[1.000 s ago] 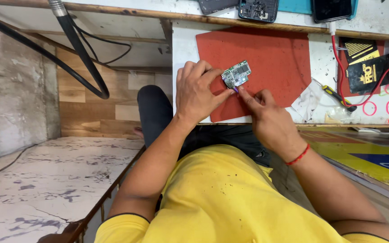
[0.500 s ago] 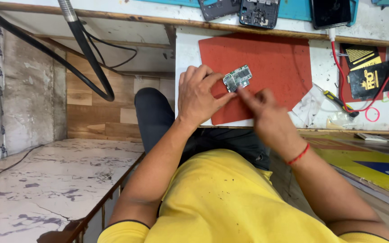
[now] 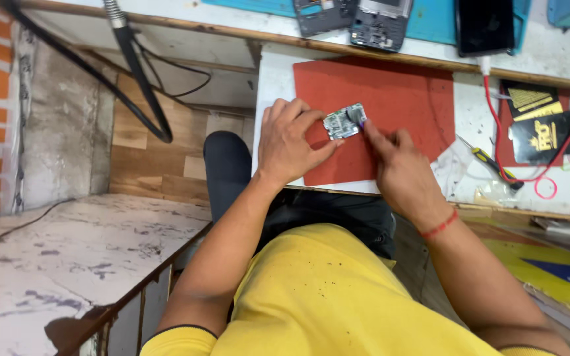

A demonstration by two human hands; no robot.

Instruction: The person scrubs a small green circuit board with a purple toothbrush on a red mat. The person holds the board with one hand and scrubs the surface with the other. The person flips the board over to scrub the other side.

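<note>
Right now, just past the yellow shirt, the left hand [image 3: 291, 142] pinches a small circuit board [image 3: 342, 123] steady above the red mat [image 3: 390, 105], letting the right hand [image 3: 397, 168] press a fingertip at its edge, dismantled phones [image 3: 354, 16] beyond.

A phone repair workshop is shown. Opened phones [image 3: 356, 20] with their backs off are laid along a blue mat [image 3: 430, 20] at the far edge of the worktop [image 3: 275, 72], beside a dark phone [image 3: 484, 25]. A red work mat [image 3: 397, 112] is spread in the middle, and a small circuit board [image 3: 344, 122] is held over it. A screwdriver [image 3: 493, 165] and red wires [image 3: 536, 178] are seen to the right.
</note>
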